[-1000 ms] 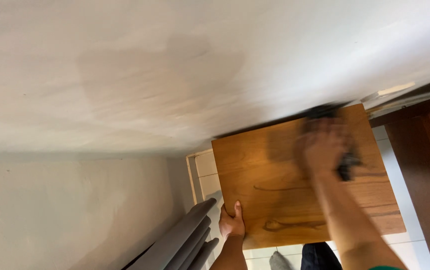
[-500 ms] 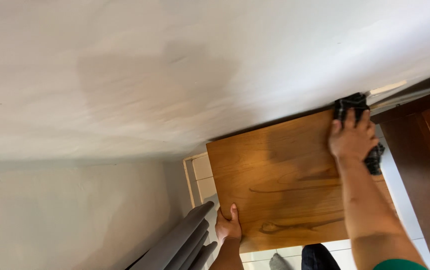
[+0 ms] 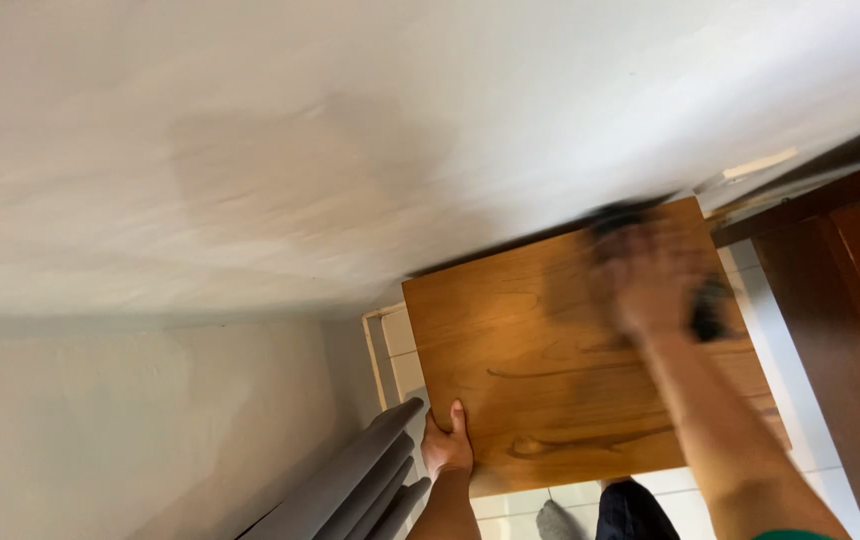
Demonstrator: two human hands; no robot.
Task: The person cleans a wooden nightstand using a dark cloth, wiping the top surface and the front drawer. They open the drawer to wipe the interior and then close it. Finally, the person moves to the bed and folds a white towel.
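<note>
Wooden board (image 3: 550, 380), centre, against the wall: my left hand (image 3: 447, 447) clamps its near-left corner, my blurred right hand (image 3: 650, 275) presses a dark cloth (image 3: 707, 308) far-right; wiped extent indeterminable.

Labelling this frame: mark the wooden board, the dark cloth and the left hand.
wooden board (image 3: 540, 390), head view, bare middle of its face
dark cloth (image 3: 708, 312), head view, edge beside the blurred hand
left hand (image 3: 447, 450), head view, its back
</note>
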